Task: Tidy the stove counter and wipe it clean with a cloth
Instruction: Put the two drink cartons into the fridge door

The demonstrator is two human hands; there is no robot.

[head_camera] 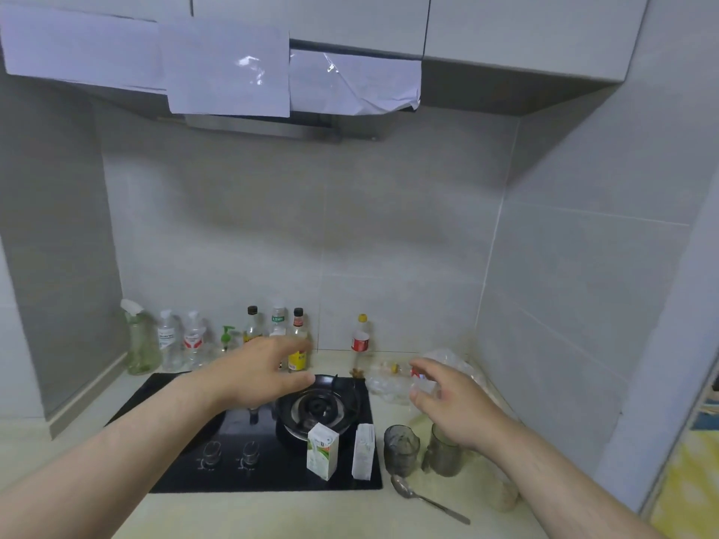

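A black glass stove lies in the pale counter, with a burner ring at its right. Two small cartons stand on the stove's front right corner. My left hand hovers open above the stove, reaching toward the bottles at the back wall. My right hand hovers open over the right counter, its fingers close to a clear lying bottle with a red label. No cloth is in view.
A row of bottles lines the back wall, with a yellow-capped bottle further right. Two dark glasses and a metal spoon sit right of the stove. A crumpled plastic bag lies in the back right corner.
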